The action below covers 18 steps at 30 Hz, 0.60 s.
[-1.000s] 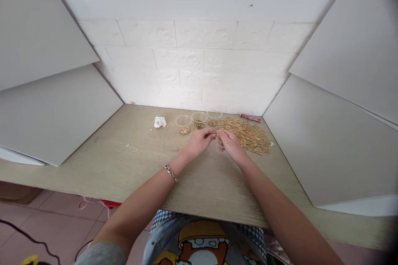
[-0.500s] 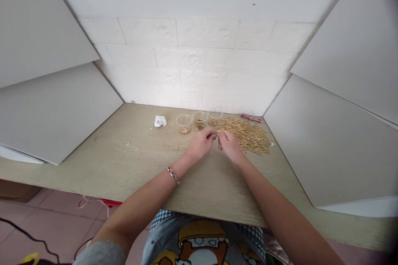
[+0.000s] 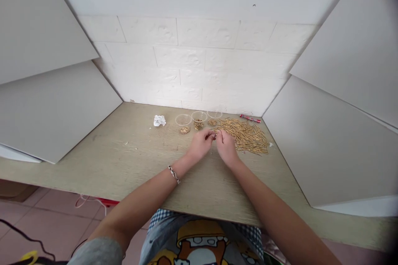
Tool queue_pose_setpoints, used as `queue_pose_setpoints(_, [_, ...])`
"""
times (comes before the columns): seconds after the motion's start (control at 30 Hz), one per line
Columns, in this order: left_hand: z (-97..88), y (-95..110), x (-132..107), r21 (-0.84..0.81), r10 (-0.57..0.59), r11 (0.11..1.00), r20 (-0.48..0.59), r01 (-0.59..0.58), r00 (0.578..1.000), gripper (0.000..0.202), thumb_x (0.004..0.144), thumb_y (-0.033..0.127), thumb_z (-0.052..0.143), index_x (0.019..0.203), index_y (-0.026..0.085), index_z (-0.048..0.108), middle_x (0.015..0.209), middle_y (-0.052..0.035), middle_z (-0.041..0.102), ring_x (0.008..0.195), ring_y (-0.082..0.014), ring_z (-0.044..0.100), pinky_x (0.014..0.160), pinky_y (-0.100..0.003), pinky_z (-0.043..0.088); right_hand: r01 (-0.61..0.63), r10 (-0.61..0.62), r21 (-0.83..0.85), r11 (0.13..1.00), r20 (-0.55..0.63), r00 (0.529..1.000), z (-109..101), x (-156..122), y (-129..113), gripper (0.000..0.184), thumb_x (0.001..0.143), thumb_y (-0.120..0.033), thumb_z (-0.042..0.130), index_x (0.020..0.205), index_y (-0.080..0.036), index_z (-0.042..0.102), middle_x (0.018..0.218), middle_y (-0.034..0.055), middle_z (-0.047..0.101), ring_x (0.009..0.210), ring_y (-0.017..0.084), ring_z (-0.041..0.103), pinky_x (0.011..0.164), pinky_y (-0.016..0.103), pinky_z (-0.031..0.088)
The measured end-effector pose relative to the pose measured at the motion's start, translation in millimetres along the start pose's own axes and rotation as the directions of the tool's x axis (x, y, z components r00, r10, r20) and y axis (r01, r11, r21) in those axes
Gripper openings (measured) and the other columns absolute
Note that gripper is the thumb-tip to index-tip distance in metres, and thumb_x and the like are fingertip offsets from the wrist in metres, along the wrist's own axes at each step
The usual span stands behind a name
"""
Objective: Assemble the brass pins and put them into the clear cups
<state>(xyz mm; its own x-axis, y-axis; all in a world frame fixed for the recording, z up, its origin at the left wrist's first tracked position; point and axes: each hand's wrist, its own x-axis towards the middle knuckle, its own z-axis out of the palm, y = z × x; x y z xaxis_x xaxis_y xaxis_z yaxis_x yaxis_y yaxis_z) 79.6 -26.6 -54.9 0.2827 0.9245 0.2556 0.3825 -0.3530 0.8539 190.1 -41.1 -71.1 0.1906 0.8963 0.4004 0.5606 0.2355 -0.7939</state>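
Note:
My left hand [image 3: 200, 145] and my right hand [image 3: 226, 146] meet fingertip to fingertip over the wooden table [image 3: 130, 161], both pinched shut on a small golden piece too tiny to name. A metal bracelet [image 3: 173, 174] circles my left wrist. Just right of my hands spreads a heap of thin golden sticks [image 3: 247, 135]. Behind my hands stand three small clear cups [image 3: 183, 120], [image 3: 199, 118], [image 3: 214, 115] holding small golden bits.
A crumpled white paper [image 3: 159, 121] lies left of the cups. A red pen [image 3: 250, 118] rests by the white brick back wall. Grey slanted panels [image 3: 59, 107] [image 3: 326, 140] close in both sides. Cables lie on the tiled floor [image 3: 37, 232] below the table's front edge.
Both hands stay pinched together in nearly the same spot; the right hand has edged slightly left toward the left hand. The view shifted a little.

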Motion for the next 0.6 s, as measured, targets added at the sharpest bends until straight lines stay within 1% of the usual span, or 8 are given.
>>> queue_pose_setpoints(0.1, [2.0,-2.5,0.0,-0.008,0.014,1.000,-0.021,-0.014,1.000,0.018,0.078,0.016,0.044,0.069,0.013,0.060,0.067,-0.0010,0.060,0.065,-0.0108,0.051,0.065,-0.022,0.039,-0.010,0.009,-0.023,1.000,-0.024,1.000,3.5,-0.6,-0.6,0.026,0.082,-0.030,0.033,0.057,-0.022,0.035,0.051,-0.0019,0.041,0.050,0.013,0.036,0.053,0.027,0.023])
queue_pose_setpoints(0.2, [4.4,-4.0,-0.7,-0.008,0.023,1.000,-0.037,-0.023,0.999,0.018,0.079,0.016,0.044,0.070,0.013,0.060,0.067,-0.0013,0.060,0.064,-0.0108,0.050,0.064,-0.022,0.039,-0.026,0.027,0.004,1.000,-0.033,0.999,6.1,-2.0,-2.4,0.025,0.081,-0.030,0.032,0.058,-0.022,0.034,0.052,-0.0018,0.041,0.050,0.014,0.036,0.053,0.027,0.023])
queue_pose_setpoints(0.33, [5.0,-1.8,-1.8,0.002,0.028,1.000,-0.067,-0.028,0.997,0.018,0.079,0.017,0.044,0.073,0.014,0.061,0.069,-0.0016,0.061,0.065,-0.0112,0.051,0.065,-0.023,0.040,-0.020,0.023,0.027,0.999,-0.102,0.994,8.4,-4.7,-4.6,0.024,0.082,-0.030,0.031,0.060,-0.022,0.036,0.054,-0.0016,0.043,0.053,0.014,0.037,0.054,0.027,0.025])
queue_pose_setpoints(0.4, [3.3,0.5,-2.0,0.012,0.051,0.999,-0.069,-0.050,0.996,0.018,0.080,0.017,0.045,0.073,0.015,0.061,0.072,-0.0021,0.062,0.068,-0.0115,0.052,0.068,-0.023,0.041,-0.016,0.021,0.042,0.999,-0.119,0.993,7.6,-5.1,-5.9,0.025,0.083,-0.032,0.031,0.061,-0.022,0.037,0.055,-0.0015,0.043,0.054,0.014,0.038,0.054,0.026,0.026])
queue_pose_setpoints(0.5, [-0.5,3.3,-1.5,0.043,0.094,0.995,-0.050,-0.092,0.994,0.018,0.080,0.018,0.045,0.074,0.015,0.062,0.074,-0.0023,0.063,0.070,-0.0120,0.053,0.070,-0.024,0.041,-0.007,0.019,0.104,0.995,-0.108,0.994,3.3,-4.5,-8.4,0.026,0.083,-0.035,0.033,0.060,-0.022,0.038,0.053,-0.0022,0.042,0.052,0.014,0.037,0.053,0.026,0.026])
queue_pose_setpoints(0.6, [-3.2,4.3,-0.9,0.069,0.103,0.993,-0.050,-0.099,0.993,0.017,0.079,0.017,0.046,0.075,0.016,0.062,0.075,-0.0018,0.064,0.069,-0.0117,0.053,0.070,-0.023,0.041,-0.022,0.034,0.142,0.990,-0.079,0.996,-1.4,-3.9,-9.6,0.027,0.083,-0.036,0.034,0.060,-0.022,0.038,0.052,-0.0029,0.040,0.051,0.013,0.036,0.052,0.026,0.026])
